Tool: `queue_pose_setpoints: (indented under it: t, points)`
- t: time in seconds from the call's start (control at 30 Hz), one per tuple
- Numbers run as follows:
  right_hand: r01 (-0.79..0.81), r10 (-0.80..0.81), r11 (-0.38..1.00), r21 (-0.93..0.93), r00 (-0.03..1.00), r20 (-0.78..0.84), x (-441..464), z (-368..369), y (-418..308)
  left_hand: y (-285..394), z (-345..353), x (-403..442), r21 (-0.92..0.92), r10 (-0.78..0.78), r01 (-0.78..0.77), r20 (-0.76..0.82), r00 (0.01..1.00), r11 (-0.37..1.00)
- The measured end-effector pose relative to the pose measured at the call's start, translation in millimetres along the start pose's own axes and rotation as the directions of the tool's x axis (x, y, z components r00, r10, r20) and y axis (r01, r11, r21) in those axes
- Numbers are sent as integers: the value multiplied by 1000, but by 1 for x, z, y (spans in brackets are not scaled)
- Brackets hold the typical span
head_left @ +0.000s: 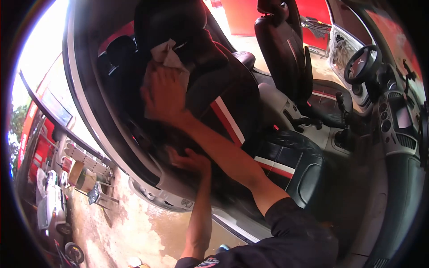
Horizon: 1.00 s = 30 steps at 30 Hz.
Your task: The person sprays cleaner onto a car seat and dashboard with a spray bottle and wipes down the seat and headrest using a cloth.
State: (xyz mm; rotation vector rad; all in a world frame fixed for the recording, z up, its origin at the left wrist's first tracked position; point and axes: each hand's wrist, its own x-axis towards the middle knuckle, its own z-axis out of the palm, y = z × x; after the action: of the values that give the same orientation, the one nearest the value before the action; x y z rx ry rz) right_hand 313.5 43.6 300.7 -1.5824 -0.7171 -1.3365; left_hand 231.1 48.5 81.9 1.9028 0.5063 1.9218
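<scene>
My right hand (pixel 166 94) presses a pale cloth (pixel 169 52) against the black front seat's backrest (pixel 210 71), near its upper side edge. Part of the cloth sticks up above the fingers, and the rest is under the palm. Lower down, my left hand (pixel 191 161) is beside the backrest's side, close to the car's door frame. Its fingers look partly spread, with nothing visible in them. A red and white stripe (pixel 227 120) runs down the backrest and continues on the seat cushion (pixel 290 156).
The door pillar (pixel 85 102) curves along the left. Beyond my seat are the gear lever (pixel 342 136), another front seat (pixel 286 53) and the steering wheel (pixel 360 64). Outside on the wet floor stand a chair (pixel 98 194) and a white car (pixel 53 205).
</scene>
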Motion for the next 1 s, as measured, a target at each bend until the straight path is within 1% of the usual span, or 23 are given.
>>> queue_pose_setpoints:
  t: [0.07, 0.1, 0.17, 0.2, 0.27, 0.3, 0.33, 0.37, 0.4, 0.47, 0.5, 0.53, 0.57, 0.6, 0.67, 0.7, 0.8, 0.87, 0.93, 0.97, 1.0]
  points:
    - [-3, 0, 998, 55, 999, 54, 10, -8, 20, 1, 0, -2, -43, 15, -16, -20, 1000, 999]
    - [-12, 4, 996, 85, 996, 91, 9, -13, 30, -1, -3, -5, -85, -3, 1, -15, 1000, 996]
    - [-141, 145, 987, 81, 988, -44, 2, -15, 45, -7, -5, -1, -172, -30, 27, -12, 999, 985]
    - [-200, 209, 976, 87, 971, -119, 3, -13, 52, 4, -11, 14, -239, 56, -51, 14, 998, 970]
    - [-227, 253, 964, 136, 941, -224, 4, -11, 61, 29, -32, 44, -374, 221, -186, 52, 974, 909]
    - [-248, 284, 955, 161, 921, -266, 1, -10, 64, 42, -30, 69, -403, 305, -265, 38, 952, 876]
    - [-254, 298, 949, 186, 916, -267, 3, -9, 68, 58, -12, 104, -434, 387, -341, 18, 922, 834]
    - [-265, 315, 941, 211, 912, -263, 4, -9, 73, 80, 7, 135, -420, 293, -262, 9, 956, 869]
    - [-277, 333, 932, 234, 908, -254, 2, -8, 76, 98, 28, 162, -405, 193, -176, 0, 981, 897]
    - [-282, 328, 935, 217, 920, -217, -1, -12, 90, 109, 70, 204, -155, 32, -18, 88, 996, 988]
    - [-283, 324, 937, 206, 923, -206, 0, -14, 101, 104, 92, 218, -13, -12, 15, 186, 982, 1000]
    - [-316, 367, 921, 226, 900, -235, -3, -8, 121, 92, 116, 228, 131, -64, 28, 276, 959, 991]
    - [-353, 415, 901, 253, 870, -265, -7, 6, 144, 95, 124, 234, 278, -120, 17, 356, 927, 960]
    - [-385, 464, 877, 288, 835, -295, -9, 23, 164, 97, 129, 237, 297, -129, 17, 362, 923, 955]
    - [-417, 605, 756, 503, 738, -298, -13, 28, 164, 106, 115, 242, 369, -175, 26, 376, 910, 929]
    - [-416, 668, 683, 601, 689, -282, -11, 26, 160, 103, 118, 244, 375, -150, -4, 379, 913, 927]
    - [-529, 840, 506, 681, 481, -250, 4, 10, 133, 94, 125, 254, 394, -93, -79, 399, 912, 915]
    - [-513, 879, 373, 773, 462, -118, 2, 5, 114, 89, 128, 258, 396, -79, -100, 412, 908, 913]
    - [-480, 863, 361, 800, 497, -92, -13, 24, 100, 81, 139, 265, 408, -116, -70, 413, 903, 910]
    - [-463, 838, 407, 787, 533, -119, -29, 49, 85, 75, 143, 266, 418, -137, -53, 414, 900, 907]
    - [-467, 815, 428, 774, 569, -107, -46, 56, 59, 75, 144, 267, 406, -128, -59, 419, 899, 912]
